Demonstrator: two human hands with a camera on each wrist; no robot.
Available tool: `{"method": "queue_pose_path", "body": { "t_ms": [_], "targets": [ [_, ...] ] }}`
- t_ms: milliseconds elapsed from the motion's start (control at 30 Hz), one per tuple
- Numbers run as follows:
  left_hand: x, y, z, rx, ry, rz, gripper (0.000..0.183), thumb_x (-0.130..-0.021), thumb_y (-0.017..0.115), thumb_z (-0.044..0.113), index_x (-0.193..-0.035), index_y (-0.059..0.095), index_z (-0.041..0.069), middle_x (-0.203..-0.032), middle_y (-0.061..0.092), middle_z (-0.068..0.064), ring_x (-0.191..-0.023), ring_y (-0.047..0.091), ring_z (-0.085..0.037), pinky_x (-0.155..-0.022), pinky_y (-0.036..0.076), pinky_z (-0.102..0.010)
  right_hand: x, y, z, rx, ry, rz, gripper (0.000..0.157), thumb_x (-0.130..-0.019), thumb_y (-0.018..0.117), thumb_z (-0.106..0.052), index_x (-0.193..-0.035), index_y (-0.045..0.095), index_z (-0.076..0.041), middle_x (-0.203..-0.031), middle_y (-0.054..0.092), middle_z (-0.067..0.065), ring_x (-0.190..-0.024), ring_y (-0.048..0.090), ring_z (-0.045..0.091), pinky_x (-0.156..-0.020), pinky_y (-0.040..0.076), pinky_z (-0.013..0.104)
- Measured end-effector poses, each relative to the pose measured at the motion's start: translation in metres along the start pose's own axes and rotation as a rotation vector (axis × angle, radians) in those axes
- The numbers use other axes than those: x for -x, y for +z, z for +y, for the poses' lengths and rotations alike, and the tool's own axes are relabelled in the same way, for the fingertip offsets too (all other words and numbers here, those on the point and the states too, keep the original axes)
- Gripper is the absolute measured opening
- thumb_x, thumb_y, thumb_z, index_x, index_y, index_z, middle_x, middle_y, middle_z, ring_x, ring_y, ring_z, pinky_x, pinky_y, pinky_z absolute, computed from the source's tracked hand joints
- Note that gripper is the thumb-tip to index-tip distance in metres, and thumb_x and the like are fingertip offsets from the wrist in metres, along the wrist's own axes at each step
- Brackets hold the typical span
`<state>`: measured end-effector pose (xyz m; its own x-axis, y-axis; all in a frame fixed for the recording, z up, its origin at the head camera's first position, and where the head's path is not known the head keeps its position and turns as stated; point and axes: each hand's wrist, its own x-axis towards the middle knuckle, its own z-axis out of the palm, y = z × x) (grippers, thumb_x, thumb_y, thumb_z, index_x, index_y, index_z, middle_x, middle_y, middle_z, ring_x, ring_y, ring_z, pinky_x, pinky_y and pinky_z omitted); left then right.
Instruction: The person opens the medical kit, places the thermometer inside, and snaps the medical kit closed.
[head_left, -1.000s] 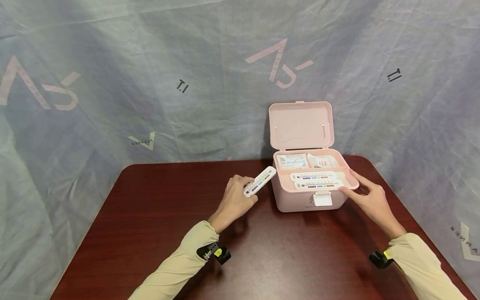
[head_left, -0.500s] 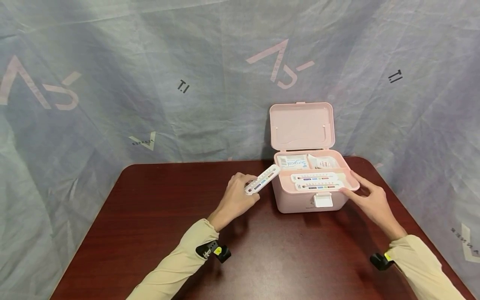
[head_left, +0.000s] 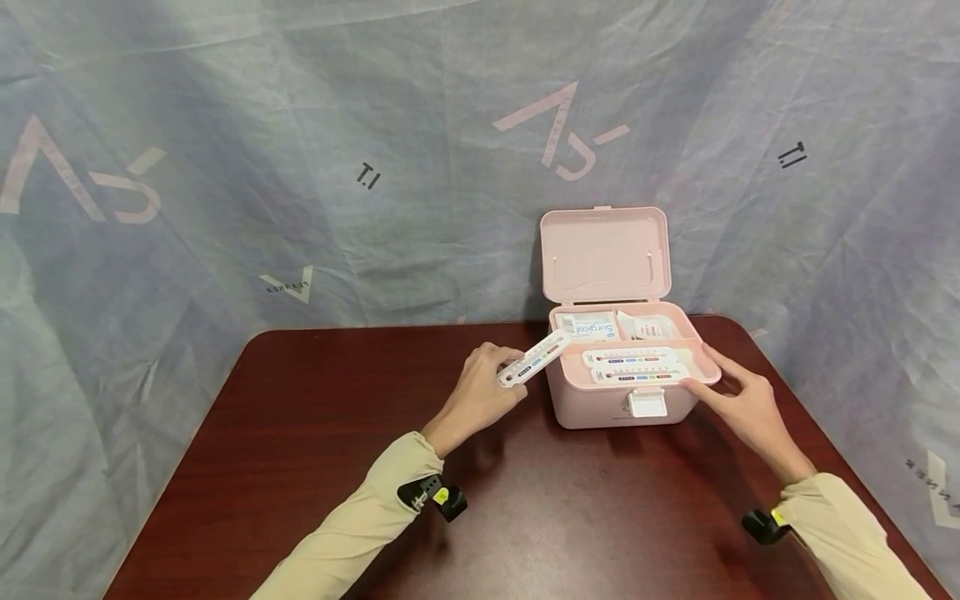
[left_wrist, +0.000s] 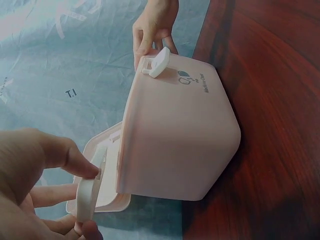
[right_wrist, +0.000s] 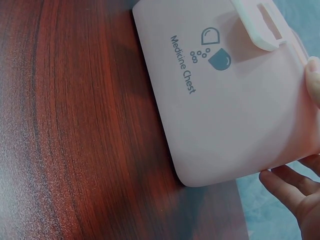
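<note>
The head view looks forward and down from well before the pink rectangular plastic box [head_left: 581, 407], over the red-brown wood-grain counter [head_left: 360, 392]. The left wrist view, rolled sideways, closely faces the box's front-left corner; the right, rolled oppositely and nearer, its front. Both share its white plastic latch [left_wrist: 161, 62].

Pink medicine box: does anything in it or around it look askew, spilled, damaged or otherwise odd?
Nothing stands out. The pink medicine box stands upright, lid open, with no visible spill or damage. Two thermometers lie slightly staggered in the front compartment; a third thermometer slants in the left hand.
</note>
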<state>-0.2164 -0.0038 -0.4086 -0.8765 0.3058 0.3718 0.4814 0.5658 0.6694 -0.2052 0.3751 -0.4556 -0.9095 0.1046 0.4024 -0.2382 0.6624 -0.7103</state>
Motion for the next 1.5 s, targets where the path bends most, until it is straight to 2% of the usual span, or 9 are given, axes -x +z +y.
{"method": "queue_pose_path", "body": {
  "t_ms": [267, 567, 833, 1000, 1500],
  "targets": [
    [-0.005, 0.003, 0.001, 0.0, 0.001, -0.034, 0.042, -0.071, 0.07, 0.008, -0.113, 0.067, 0.006, -0.099, 0.057, -0.007, -0.09, 0.052, -0.025, -0.071, 0.042, -0.028, 0.002, -0.002, 0.001, 0.013, 0.013, -0.014, 0.073, -0.078, 0.078, -0.026, -0.142, 0.044, -0.024, -0.135, 0.049, 0.02, -0.101, 0.048, -0.011, -0.073, 0.041, 0.003],
    [-0.011, 0.003, 0.0, 0.025, 0.021, -0.055, 0.042, -0.071, 0.069, 0.009, -0.113, 0.068, 0.008, -0.098, 0.058, -0.005, -0.085, 0.051, -0.017, -0.069, 0.043, -0.026, 0.003, -0.002, 0.001, 0.0, 0.03, -0.02, 0.073, -0.078, 0.078, -0.025, -0.142, 0.044, -0.025, -0.137, 0.048, 0.018, -0.102, 0.047, -0.01, -0.074, 0.041, 0.003],
    [-0.013, 0.006, -0.003, 0.033, 0.012, -0.109, 0.043, -0.072, 0.069, 0.008, -0.115, 0.067, 0.009, -0.102, 0.057, -0.004, -0.087, 0.051, -0.016, -0.071, 0.044, -0.026, 0.002, -0.002, 0.003, 0.015, 0.034, -0.021, 0.073, -0.079, 0.078, -0.027, -0.143, 0.042, -0.026, -0.137, 0.048, 0.019, -0.102, 0.047, -0.01, -0.073, 0.041, 0.003],
    [-0.015, 0.008, -0.003, 0.039, 0.031, -0.11, 0.044, -0.071, 0.068, 0.008, -0.114, 0.068, 0.009, -0.102, 0.057, -0.004, -0.088, 0.051, -0.015, -0.072, 0.044, -0.026, 0.002, -0.002, 0.005, 0.015, 0.046, -0.022, 0.074, -0.078, 0.078, -0.027, -0.143, 0.042, -0.027, -0.138, 0.047, 0.017, -0.104, 0.047, -0.009, -0.074, 0.041, 0.003],
    [-0.025, 0.011, 0.003, 0.031, 0.062, -0.151, 0.047, -0.07, 0.067, 0.008, -0.117, 0.067, 0.01, -0.106, 0.057, -0.004, -0.091, 0.051, -0.018, -0.074, 0.042, -0.026, 0.0, -0.001, -0.003, -0.01, 0.028, -0.024, 0.072, -0.079, 0.078, -0.02, -0.142, 0.044, -0.017, -0.136, 0.049, 0.02, -0.101, 0.049, -0.007, -0.071, 0.043, 0.005]
  ]
}}
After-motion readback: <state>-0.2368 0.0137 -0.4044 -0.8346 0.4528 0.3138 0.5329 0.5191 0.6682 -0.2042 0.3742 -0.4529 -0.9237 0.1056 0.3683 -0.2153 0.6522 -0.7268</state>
